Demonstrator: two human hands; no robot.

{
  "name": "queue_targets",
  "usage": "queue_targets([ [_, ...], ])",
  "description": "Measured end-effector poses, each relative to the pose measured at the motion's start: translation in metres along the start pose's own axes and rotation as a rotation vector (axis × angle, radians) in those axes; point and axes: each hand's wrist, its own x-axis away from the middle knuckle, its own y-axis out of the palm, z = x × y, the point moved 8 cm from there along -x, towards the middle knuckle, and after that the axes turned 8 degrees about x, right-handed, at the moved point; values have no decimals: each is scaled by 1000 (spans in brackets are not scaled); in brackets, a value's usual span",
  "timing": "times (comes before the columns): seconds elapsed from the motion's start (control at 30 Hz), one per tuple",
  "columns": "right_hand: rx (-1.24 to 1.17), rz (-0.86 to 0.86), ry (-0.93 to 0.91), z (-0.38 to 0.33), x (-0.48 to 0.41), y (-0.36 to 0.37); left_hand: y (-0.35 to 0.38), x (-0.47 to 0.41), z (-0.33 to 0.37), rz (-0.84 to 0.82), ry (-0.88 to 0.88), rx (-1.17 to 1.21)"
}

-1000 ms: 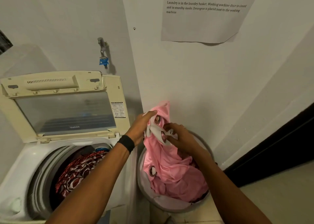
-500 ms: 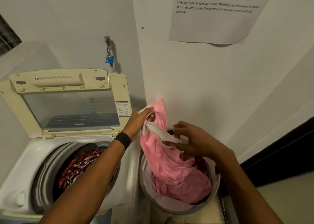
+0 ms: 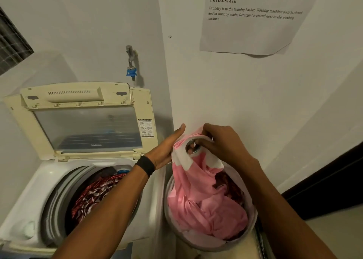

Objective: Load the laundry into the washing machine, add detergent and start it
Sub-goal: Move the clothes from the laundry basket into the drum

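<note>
Single view: head-worn wide-angle camera, at standing height, pitched forward and down. It faces the wall corner (image 3: 167, 85).

- Lower left: washing machine (image 3: 25, 195), seen from above, straight into the drum (image 3: 53, 203). The raised lid (image 3: 82, 95) faces the lens.
- Lower right: laundry basket (image 3: 198, 241), seen from above, close in.
- Both forearms enter from the bottom edge. Left hand (image 3: 165, 150) and right hand (image 3: 222, 142) meet on the pink cloth (image 3: 200, 195) just right of centre, near the lens.
- The top edge cuts off the paper sheet (image 3: 245, 32).
- Wall lines bow toward the frame edges.
</note>
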Motion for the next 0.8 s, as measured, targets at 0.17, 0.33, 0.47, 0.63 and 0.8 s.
queue_targets([
  [0.17,100,61,5,9,0,14,-3,-2,9,52,95,-183],
  [0.33,-230,-318,69,44,16,56,-17,-9,20,70,168,32],
  [0.47,-66,-568,199,92,40,75,-31,-6,30,111,206,83],
  [0.63,-313,-243,270,88,43,20,-53,-6,40,430,191,-222],
  [0.8,-222,61,128,30,26,-17,-21,-15,20,376,146,-72],
])
